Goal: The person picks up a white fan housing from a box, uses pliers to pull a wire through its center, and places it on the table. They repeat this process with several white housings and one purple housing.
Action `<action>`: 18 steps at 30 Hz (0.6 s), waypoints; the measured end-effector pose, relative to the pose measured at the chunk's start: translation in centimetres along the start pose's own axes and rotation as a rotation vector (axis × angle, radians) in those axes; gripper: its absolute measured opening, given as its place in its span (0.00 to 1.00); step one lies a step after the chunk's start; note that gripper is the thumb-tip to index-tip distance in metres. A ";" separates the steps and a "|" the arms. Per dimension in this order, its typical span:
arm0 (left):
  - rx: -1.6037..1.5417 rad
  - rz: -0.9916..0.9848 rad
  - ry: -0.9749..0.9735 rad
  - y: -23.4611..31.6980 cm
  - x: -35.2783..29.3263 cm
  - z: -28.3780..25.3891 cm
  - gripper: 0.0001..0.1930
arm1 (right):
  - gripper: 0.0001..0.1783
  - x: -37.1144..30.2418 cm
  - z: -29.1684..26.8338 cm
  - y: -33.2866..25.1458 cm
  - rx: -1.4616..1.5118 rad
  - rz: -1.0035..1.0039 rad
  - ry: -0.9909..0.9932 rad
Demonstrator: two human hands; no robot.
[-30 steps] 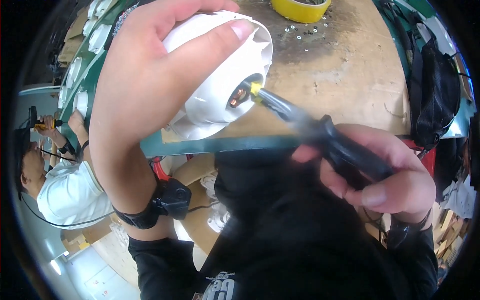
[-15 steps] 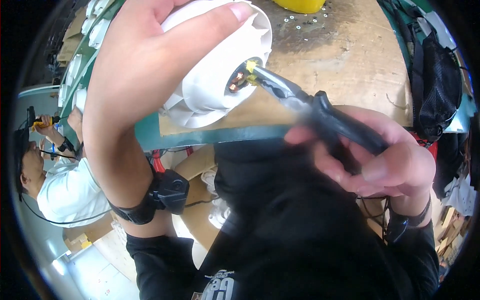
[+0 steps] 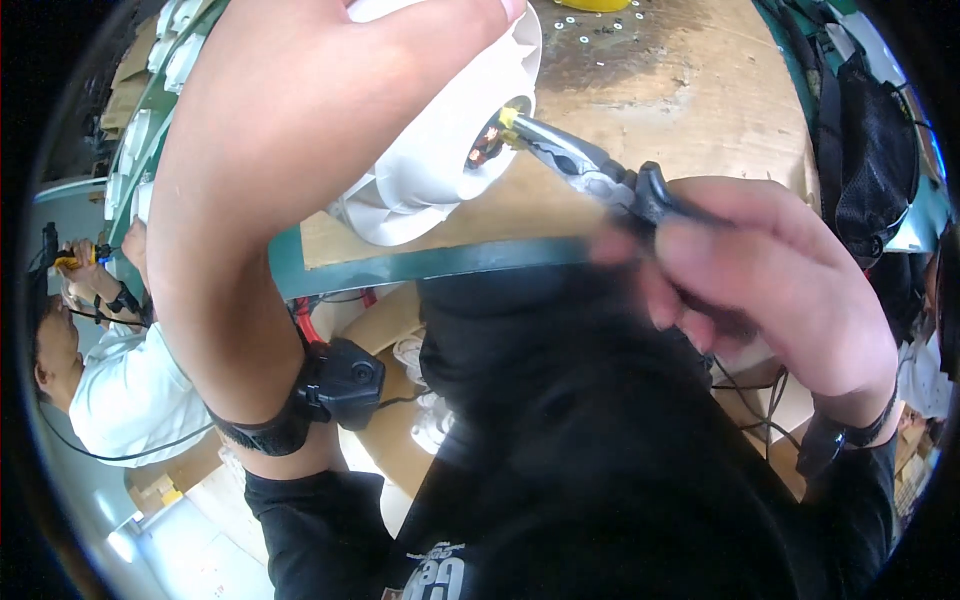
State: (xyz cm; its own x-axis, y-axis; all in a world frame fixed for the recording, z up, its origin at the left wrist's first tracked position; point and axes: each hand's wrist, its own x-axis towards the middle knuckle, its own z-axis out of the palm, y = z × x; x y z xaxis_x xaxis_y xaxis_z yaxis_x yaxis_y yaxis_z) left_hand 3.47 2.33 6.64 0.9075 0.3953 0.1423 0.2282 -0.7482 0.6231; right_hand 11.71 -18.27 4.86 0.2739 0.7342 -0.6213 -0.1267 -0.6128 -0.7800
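Note:
My left hand (image 3: 400,50) is wrapped over a white plastic fan impeller (image 3: 425,150), tilting it above the table's near edge. Inside the round hub opening, copper windings (image 3: 482,148) and a bit of yellow tape or insulation (image 3: 509,117) show. My right hand (image 3: 770,270) is closed round the dark handles of long-nose pliers (image 3: 585,165). Their metal jaw tips touch the yellow bit at the hub's rim; whether they pinch it I cannot tell. The right fingers are partly blurred.
Small washers and screws (image 3: 590,38) lie on the brown board (image 3: 660,110) near a yellow object (image 3: 597,4). A black mesh bag (image 3: 872,150) hangs at the right edge. On the left, another person (image 3: 130,390) holds a yellow and black tool. Cardboard boxes (image 3: 385,440) stand below the table.
My right hand has turned over on the plier handles, its thumb now nearer the pivot. The impeller has tilted slightly, while the plier tips stay at the yellow bit.

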 end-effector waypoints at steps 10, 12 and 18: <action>0.064 -0.018 -0.020 1.0 0.6 2.0 0.12 | 0.31 0.8 -0.5 1.5 -0.047 0.000 0.066; 0.088 -0.022 -0.021 1.8 0.4 2.1 0.12 | 0.31 0.6 -0.9 1.6 -0.234 -0.056 0.131; 0.166 -0.046 -0.006 2.7 0.1 1.4 0.12 | 0.29 0.4 -0.3 0.5 -0.372 -0.080 0.105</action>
State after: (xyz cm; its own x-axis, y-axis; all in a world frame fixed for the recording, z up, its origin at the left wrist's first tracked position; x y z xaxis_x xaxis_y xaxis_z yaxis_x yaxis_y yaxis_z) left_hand 4.62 -0.39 7.29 0.8967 0.4282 0.1122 0.3239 -0.8075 0.4929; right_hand 12.02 -18.35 4.18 0.3678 0.7618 -0.5333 0.2479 -0.6331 -0.7333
